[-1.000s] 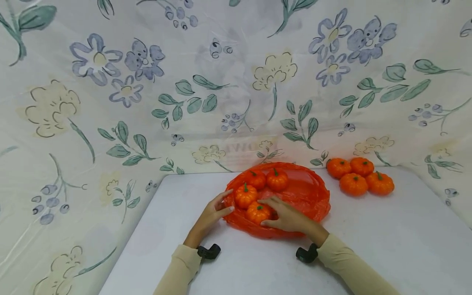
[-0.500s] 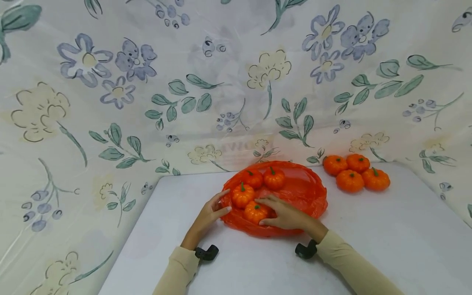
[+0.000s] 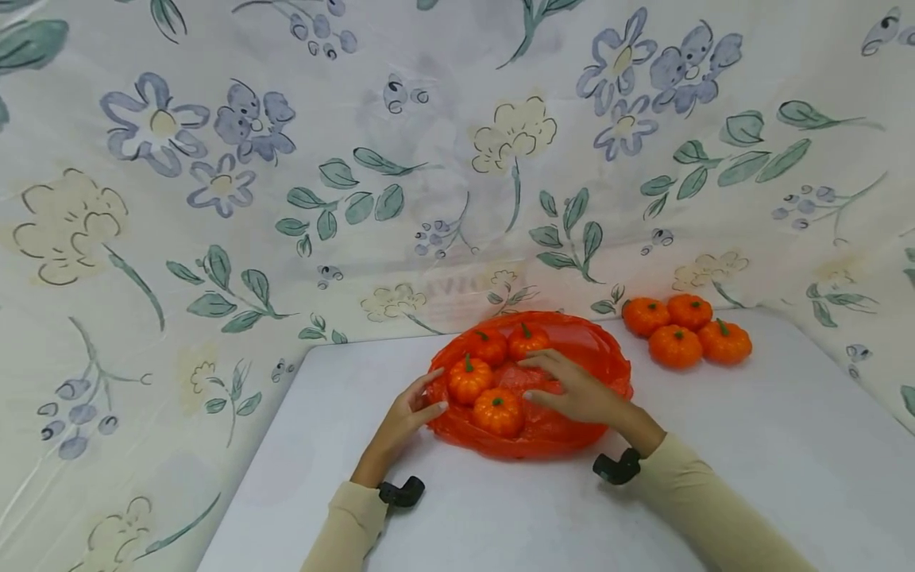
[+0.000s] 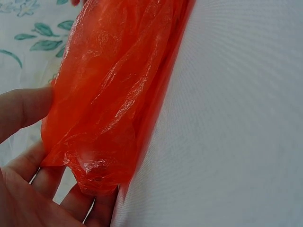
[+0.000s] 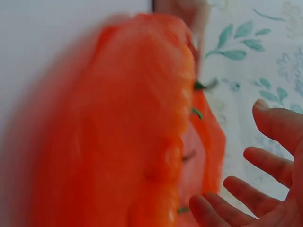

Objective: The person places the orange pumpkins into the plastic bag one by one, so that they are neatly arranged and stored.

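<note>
1. Orange mini pumpkins [image 3: 499, 412] are filling the bag's left side in the head view: four are sitting inside the red plastic bag [image 3: 589, 338], four outer pumpkins [image 3: 675, 346] are lying on the white table [image 3: 500, 516]; loading looks half done.
2. Left wrist: the left hand [image 4: 28, 203] is cupping the bag's end loosely, no pinch showing.
3. Right wrist: the right hand [image 5: 279, 208] is hovering spread wide, holding nothing.

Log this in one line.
left grip: touching red plastic bag | right grip: empty, over bag | four mini pumpkins inside, four more on table
</note>
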Demonstrator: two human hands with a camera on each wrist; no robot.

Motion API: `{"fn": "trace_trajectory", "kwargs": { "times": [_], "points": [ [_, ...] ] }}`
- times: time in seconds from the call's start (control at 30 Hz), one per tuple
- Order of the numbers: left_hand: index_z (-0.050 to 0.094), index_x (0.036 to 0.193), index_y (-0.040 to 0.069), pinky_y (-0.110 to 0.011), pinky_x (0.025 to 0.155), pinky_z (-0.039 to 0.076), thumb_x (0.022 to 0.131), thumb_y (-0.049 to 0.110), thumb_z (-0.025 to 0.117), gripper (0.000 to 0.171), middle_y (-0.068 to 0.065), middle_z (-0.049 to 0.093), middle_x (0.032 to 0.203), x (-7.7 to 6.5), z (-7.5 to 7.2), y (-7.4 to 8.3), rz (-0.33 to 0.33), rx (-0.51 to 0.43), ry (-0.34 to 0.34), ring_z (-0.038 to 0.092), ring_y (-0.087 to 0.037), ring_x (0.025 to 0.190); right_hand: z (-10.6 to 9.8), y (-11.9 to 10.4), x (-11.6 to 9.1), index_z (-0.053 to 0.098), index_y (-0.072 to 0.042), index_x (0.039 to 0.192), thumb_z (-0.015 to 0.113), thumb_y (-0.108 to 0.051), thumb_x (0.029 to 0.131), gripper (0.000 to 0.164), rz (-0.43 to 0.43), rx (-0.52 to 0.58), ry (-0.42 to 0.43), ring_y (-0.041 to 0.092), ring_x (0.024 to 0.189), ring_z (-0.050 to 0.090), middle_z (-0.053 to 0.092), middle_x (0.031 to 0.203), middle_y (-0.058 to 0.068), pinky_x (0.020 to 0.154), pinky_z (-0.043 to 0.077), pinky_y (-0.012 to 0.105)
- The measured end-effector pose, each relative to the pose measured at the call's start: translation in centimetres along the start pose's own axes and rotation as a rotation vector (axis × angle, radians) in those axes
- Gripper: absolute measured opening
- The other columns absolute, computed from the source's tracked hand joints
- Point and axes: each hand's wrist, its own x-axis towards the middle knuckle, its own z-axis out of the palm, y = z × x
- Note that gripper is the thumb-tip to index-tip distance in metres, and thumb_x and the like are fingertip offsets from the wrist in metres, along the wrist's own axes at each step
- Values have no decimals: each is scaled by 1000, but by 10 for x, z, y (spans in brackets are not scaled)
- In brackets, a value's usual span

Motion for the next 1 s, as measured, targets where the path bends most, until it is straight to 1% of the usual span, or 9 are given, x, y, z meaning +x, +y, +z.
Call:
{"fn": "trace_trajectory", "kwargs": {
  "times": [0.1,0.17,0.3,0.37,0.5,0.6,0.77,0.87,1.0],
  "points": [
    [41,152,21,-52,114,39,94,25,64,62,-9,33,163,-1,0,0,-1,-2,2,41,-34,141,-21,4,-6,53,-12,139,70,-24,94,50,-7,-40,59,37,133,47,51,143,13,104,47,57],
    [42,152,21,-53,114,38,95,24,64,62,-8,33,162,-2,0,0,-5,-2,2,41,-34,141,-36,8,-10,53,-11,138,70,-22,94,49,26,-83,101,39,132,47,50,144,15,103,47,60],
    [42,152,22,-52,114,39,95,24,64,61,-9,33,162,-3,-2,0,-10,-3,-2,43,-34,140,-67,20,-19,52,-7,139,67,-22,96,48,119,-150,207,43,133,46,44,148,20,101,48,60],
    [42,152,22,-52,115,38,95,24,63,61,-9,32,163,-3,-2,0,-11,-4,-4,42,-34,140,-83,26,-24,49,-5,141,66,-20,97,49,186,-188,267,44,133,44,43,149,22,100,48,61],
    [40,153,22,-54,115,36,95,25,63,61,-9,30,164,-1,-2,1,-9,-1,-10,40,-36,142,-114,40,-35,44,-1,145,62,-16,99,52,317,-217,358,46,137,38,42,149,26,106,41,64],
    [40,153,23,-55,115,36,95,25,63,62,-10,29,164,1,-1,1,-11,1,-5,39,-36,143,-134,51,-44,40,1,147,62,-15,98,56,403,-238,389,50,137,35,39,149,30,107,37,67],
    [40,153,21,-53,115,38,95,25,63,62,-10,31,163,1,1,2,-9,-3,-12,41,-35,141,-159,71,-68,33,3,151,63,-19,98,64,529,-289,391,56,136,31,32,150,35,105,34,71],
    [40,153,21,-52,114,39,95,25,63,62,-10,32,163,0,1,1,-6,-4,-19,41,-35,141,-172,83,-79,30,2,153,61,-24,99,67,603,-276,410,57,138,26,25,153,36,106,32,72],
    [40,153,21,-52,114,39,95,26,63,62,-9,31,163,-1,0,1,-4,-7,-16,42,-35,140,-185,101,-92,24,0,156,57,-37,100,75,681,-215,447,57,142,17,15,158,36,109,27,72]
  ]
}}
